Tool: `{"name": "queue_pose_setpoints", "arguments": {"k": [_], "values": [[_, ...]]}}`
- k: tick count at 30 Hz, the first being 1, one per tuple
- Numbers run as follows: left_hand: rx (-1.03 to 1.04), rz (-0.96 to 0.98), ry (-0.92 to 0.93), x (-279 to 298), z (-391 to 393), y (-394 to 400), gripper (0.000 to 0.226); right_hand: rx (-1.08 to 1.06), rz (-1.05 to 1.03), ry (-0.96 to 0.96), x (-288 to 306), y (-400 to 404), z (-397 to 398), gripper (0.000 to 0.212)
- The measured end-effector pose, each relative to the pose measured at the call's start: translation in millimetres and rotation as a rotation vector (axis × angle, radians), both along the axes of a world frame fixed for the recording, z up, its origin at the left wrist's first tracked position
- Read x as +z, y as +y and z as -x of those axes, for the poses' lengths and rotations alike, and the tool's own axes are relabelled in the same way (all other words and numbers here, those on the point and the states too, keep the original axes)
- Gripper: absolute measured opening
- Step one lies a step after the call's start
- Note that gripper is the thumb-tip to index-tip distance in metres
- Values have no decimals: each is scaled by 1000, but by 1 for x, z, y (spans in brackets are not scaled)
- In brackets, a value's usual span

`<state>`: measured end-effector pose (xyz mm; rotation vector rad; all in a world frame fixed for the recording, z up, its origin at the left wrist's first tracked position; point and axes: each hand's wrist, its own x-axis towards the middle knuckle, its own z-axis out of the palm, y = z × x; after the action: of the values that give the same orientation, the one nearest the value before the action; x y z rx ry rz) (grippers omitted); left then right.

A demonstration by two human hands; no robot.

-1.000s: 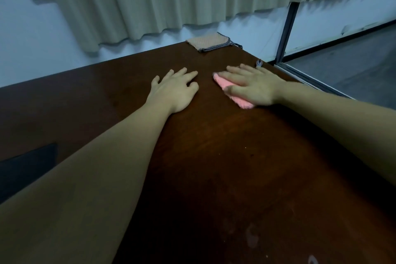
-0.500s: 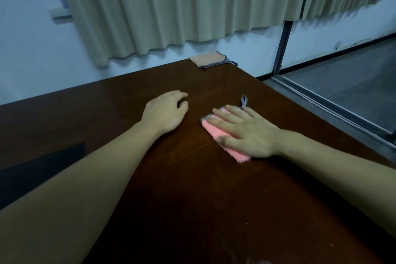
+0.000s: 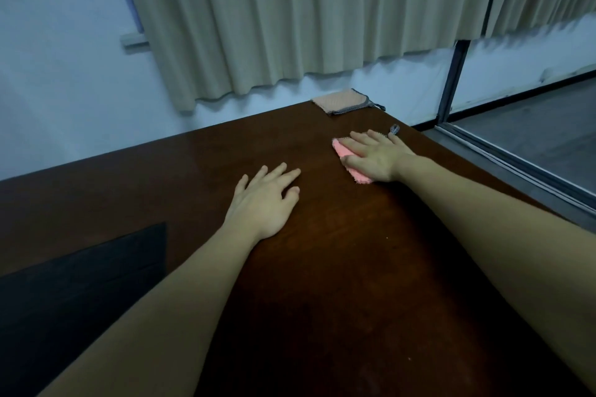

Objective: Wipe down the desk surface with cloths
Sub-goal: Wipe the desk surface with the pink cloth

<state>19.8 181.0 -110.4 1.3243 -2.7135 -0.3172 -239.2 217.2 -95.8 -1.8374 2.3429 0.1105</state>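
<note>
Desk point(image 3: 354, 284): dark brown polished wood, filling the lower half of the frame and narrowing toward a far corner at upper centre right. Dark panel point(image 3: 80, 284): flat black rectangle at the lower left of the frame, lying on or set into the desk; which of the two cannot be told. Two bare forearms: enter from the bottom left and the right edge, both reaching forward over the wood. Left hand point(image 3: 263, 200): centre of the frame, palm down on bare wood, fingers straight and slightly spread, holding nothing, well apart from any cloth. Right hand point(image 3: 375, 156): above and right of centre, palm down, fingers extended flat and pressing on the pink cloth point(image 3: 342, 149). Pink cloth: lies under the right palm and fingers near the desk's right edge; its fuzzy edge shows to the left of the fingers and below the thumb, and a thin strip shows beyond the fingertips; the remainder is covered by the hand. Small grey patterned loop point(image 3: 394, 129): just past the fingertips, apparently attached to the pink cloth. Tan cloth point(image 3: 343, 100): folded flat with grey patterned trim, at the far corner of the desk, well apart from both hands. Curtain point(image 3: 290, 19): beige, pleated, across the upper frame, its hem above the desk's far edge. Wall point(image 3: 58, 74): pale, upper left. Dark frame post point(image 3: 453, 80): upright at right, floor beyond it.
</note>
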Motion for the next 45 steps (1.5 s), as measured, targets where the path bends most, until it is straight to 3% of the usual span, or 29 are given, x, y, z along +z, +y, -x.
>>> {"name": "queue_pose_setpoints", "arguments": {"k": [11,23,33,45], "values": [[12,-3,-20,-1,2,0,50,272,-45,-12,0,123,-53,61],[17,-8,9,-1,0,0,50,48,-21,28,-1,-4,-14,63],[22,3,-11,2,2,4,50,264,-32,-3,0,123,-82,64],[30,-8,32,-1,2,1,51,22,-6,17,-5,-8,-31,64]]}}
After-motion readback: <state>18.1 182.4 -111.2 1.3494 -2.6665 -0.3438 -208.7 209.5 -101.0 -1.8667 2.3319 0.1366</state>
